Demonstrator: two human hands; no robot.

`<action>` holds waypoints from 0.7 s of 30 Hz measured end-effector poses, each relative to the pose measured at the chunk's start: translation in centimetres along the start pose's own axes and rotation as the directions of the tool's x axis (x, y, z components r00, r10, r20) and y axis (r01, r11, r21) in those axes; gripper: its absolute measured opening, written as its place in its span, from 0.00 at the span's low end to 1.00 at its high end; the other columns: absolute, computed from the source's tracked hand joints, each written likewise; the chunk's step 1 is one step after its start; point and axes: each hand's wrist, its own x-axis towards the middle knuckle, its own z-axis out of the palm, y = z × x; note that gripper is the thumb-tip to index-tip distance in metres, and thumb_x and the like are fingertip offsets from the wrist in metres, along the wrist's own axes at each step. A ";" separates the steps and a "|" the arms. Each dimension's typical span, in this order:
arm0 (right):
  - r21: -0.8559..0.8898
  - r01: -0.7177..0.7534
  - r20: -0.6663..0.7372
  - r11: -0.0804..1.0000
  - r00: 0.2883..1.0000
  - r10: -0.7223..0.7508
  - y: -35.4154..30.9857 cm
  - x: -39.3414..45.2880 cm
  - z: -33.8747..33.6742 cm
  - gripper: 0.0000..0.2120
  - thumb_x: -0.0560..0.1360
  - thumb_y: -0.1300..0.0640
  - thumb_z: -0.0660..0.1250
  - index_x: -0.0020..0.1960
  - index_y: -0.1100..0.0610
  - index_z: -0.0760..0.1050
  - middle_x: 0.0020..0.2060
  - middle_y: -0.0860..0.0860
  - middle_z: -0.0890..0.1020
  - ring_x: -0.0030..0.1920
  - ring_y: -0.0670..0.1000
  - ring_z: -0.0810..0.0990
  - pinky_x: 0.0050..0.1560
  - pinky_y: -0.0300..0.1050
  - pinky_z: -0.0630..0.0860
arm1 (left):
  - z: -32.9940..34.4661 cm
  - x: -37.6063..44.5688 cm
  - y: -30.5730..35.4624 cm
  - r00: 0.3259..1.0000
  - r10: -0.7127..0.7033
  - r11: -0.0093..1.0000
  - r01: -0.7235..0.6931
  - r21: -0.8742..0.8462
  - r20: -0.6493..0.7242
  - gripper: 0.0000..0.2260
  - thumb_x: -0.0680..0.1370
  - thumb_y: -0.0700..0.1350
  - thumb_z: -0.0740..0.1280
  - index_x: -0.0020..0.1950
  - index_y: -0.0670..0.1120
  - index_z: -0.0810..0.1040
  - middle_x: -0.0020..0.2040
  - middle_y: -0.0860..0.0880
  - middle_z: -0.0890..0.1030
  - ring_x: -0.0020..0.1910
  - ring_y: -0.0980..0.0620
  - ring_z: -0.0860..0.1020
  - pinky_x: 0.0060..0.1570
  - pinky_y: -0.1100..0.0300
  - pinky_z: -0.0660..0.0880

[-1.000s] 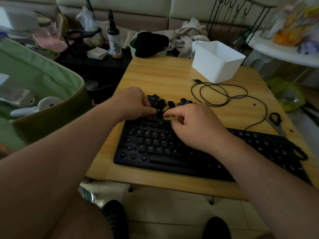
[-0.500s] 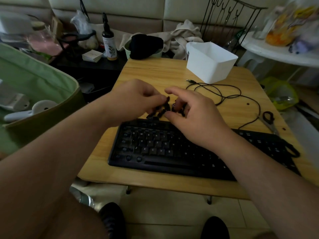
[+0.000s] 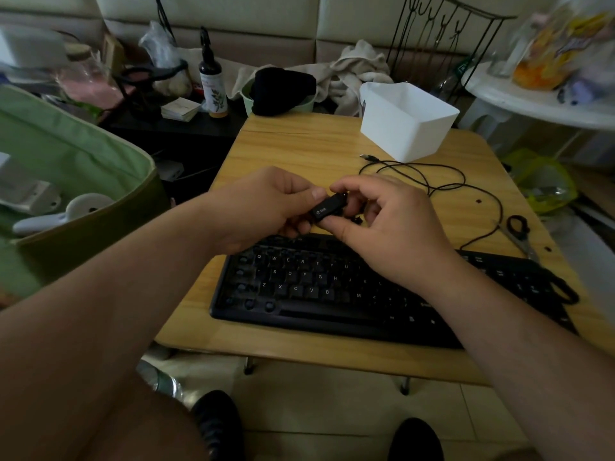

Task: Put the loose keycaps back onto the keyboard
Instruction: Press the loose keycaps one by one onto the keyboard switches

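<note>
Where both hands were down among the loose keycaps, the left hand [image 3: 266, 201] and right hand [image 3: 382, 227] now pinch a long Shift keycap [image 3: 327, 207] between them, raised above the keyboard [image 3: 299, 287], ready for seating.

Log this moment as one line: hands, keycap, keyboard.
left hand: pinching keycap | right hand: pinching keycap | keycap: wide, held above keyboard | keyboard: on table, left-side keys missing

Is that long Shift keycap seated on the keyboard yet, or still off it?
Off. Both the left hand and right hand pinch the Shift keycap in the air above the keyboard, legend facing up.
</note>
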 end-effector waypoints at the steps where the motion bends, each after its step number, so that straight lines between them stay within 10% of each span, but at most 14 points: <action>1: 0.002 -0.001 0.000 1.000 1.000 0.001 0.0 0.0 0.0 0.18 0.70 0.51 0.81 0.59 0.45 0.83 0.40 0.42 0.79 0.37 0.38 0.73 0.39 0.31 0.65 | -0.1 0.0 -0.1 1.000 0.000 1.000 0.000 -0.003 0.004 0.13 0.86 0.46 0.63 0.54 0.41 0.85 0.42 0.46 0.81 0.37 0.57 0.76 0.42 0.63 0.75; 13: -0.067 0.043 0.016 0.997 0.999 -0.042 -0.3 -0.4 0.4 0.03 0.74 0.52 0.77 0.47 0.50 0.87 0.37 0.38 0.79 0.37 0.36 0.76 0.38 0.26 0.66 | -1.7 -0.8 -0.5 0.999 -0.036 0.999 0.036 -0.021 0.005 0.08 0.83 0.44 0.67 0.52 0.42 0.84 0.43 0.47 0.85 0.40 0.54 0.78 0.44 0.62 0.76; 18: -0.103 0.052 0.105 0.993 0.994 -0.041 -0.5 -0.6 2.2 0.04 0.76 0.54 0.76 0.50 0.49 0.87 0.41 0.44 0.83 0.40 0.42 0.75 0.44 0.40 0.73 | -0.9 -1.0 -1.6 0.993 -0.115 0.988 0.114 -0.105 -0.001 0.07 0.84 0.44 0.67 0.51 0.42 0.83 0.42 0.47 0.83 0.39 0.55 0.78 0.45 0.61 0.77; 21: -0.143 -0.085 0.111 0.986 0.989 0.101 0.2 0.3 0.9 0.07 0.78 0.56 0.73 0.55 0.48 0.86 0.48 0.43 0.84 0.42 0.40 0.77 0.47 0.37 0.74 | -3.2 -1.1 -2.4 0.984 -0.064 0.982 0.092 0.163 -0.169 0.08 0.83 0.48 0.68 0.51 0.46 0.85 0.43 0.51 0.85 0.39 0.57 0.79 0.44 0.59 0.76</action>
